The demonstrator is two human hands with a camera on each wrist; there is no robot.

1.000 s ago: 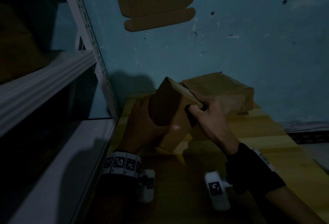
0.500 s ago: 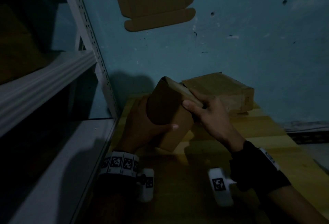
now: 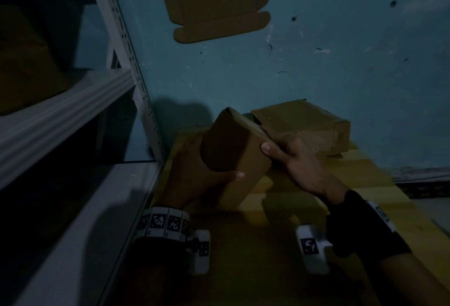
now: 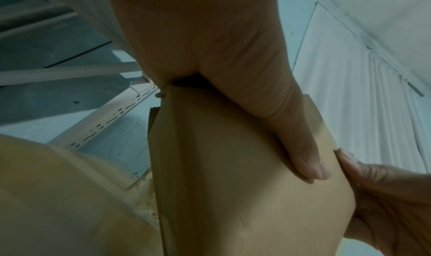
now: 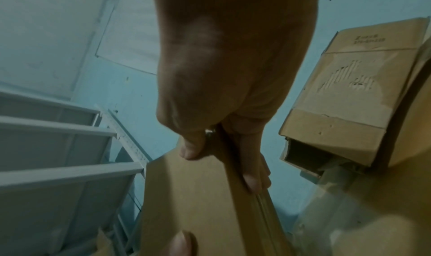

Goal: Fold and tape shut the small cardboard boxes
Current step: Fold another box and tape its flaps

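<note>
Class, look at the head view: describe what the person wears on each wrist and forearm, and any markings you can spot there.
Both hands are bare. The left wrist carries a white band printed with square black-and-white codes, above a dark cuff. The right forearm wears a black sleeve with a white strap across it. A white block bearing a similar code hangs under each wrist.

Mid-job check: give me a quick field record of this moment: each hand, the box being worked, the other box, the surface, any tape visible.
left hand: grips small cardboard box, thumb across front
right hand: pinches the box's right edge flap
small cardboard box: tilted, lower end on yellow table
second box: behind, on table by wall, one end open
tape roll: none in view
shelving: to the left
</note>
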